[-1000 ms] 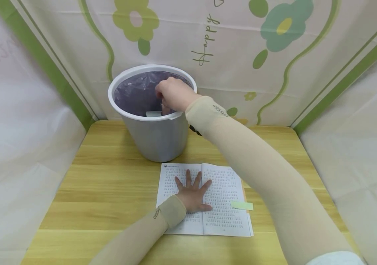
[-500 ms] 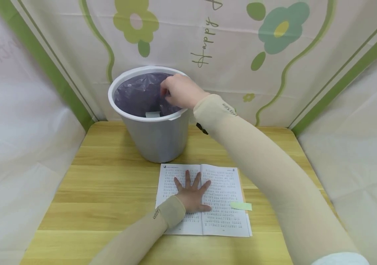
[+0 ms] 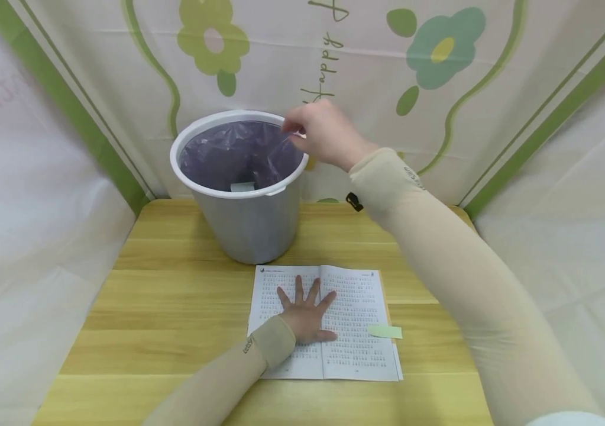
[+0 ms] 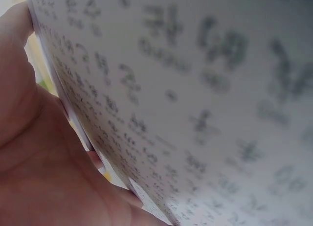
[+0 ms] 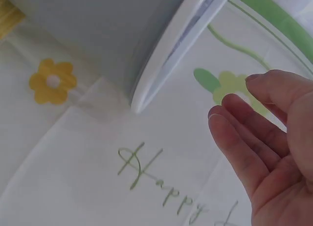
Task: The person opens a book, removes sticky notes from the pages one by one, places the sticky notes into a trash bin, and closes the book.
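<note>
My left hand lies on an open book with its fingers spread across the inner fold. In the left wrist view the printed page rises close beside the palm. Above the right rim of a grey trash can hovers my right hand. Seen from the right wrist, its fingers are loosely bent and hold nothing. A dark purple bag lines the can. Inside, near the front rim, lies a small pale piece, mostly hidden below.
A pale green paper strip sticks out from the book's right page. The can stands at the back of the wooden table. White fabric printed with flowers hangs close behind it, and plain fabric walls flank both sides.
My right hand has risen out of the can and moved right, to above its rim. The left hand stays on the book. The head view has shifted slightly.
</note>
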`<action>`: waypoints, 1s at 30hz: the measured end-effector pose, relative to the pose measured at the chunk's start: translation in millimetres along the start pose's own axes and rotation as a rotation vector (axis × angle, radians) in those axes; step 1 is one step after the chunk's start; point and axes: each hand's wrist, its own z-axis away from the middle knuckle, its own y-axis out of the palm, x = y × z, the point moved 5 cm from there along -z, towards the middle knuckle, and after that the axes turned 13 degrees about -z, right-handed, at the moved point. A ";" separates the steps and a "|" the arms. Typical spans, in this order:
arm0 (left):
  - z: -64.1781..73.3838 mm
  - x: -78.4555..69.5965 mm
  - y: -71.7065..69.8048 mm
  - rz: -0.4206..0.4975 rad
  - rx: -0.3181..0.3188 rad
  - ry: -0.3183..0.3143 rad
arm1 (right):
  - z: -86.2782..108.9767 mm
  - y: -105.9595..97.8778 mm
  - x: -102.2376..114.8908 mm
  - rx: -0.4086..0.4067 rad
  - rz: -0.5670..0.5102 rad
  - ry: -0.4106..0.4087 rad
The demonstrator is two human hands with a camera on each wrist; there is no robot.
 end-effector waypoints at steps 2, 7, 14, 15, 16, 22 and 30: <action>-0.3 0.9 0.7 -0.010 -0.003 0.001 | 7.8 -8.6 -3.5 -0.036 -0.005 -0.017; -1.7 2.0 0.3 -0.031 -0.017 0.003 | 33.9 -25.5 -16.3 -0.121 -0.036 -0.061; -4.2 3.2 -0.1 -0.067 -0.023 -0.005 | 80.9 -34.5 -39.6 -0.184 -0.051 -0.066; -4.4 3.4 -0.3 -0.066 -0.027 -0.007 | 88.1 -34.0 -43.2 -0.187 -0.043 -0.061; -4.7 3.7 -0.4 -0.067 -0.034 -0.008 | 95.7 -33.4 -46.5 -0.187 -0.035 -0.053; -5.5 7.0 -2.5 -0.045 -0.084 0.004 | 144.0 -21.8 -67.2 -0.198 0.018 -0.042; 4.0 25.8 -6.6 -0.019 -0.103 0.158 | 215.2 24.1 -97.8 -0.157 0.031 0.006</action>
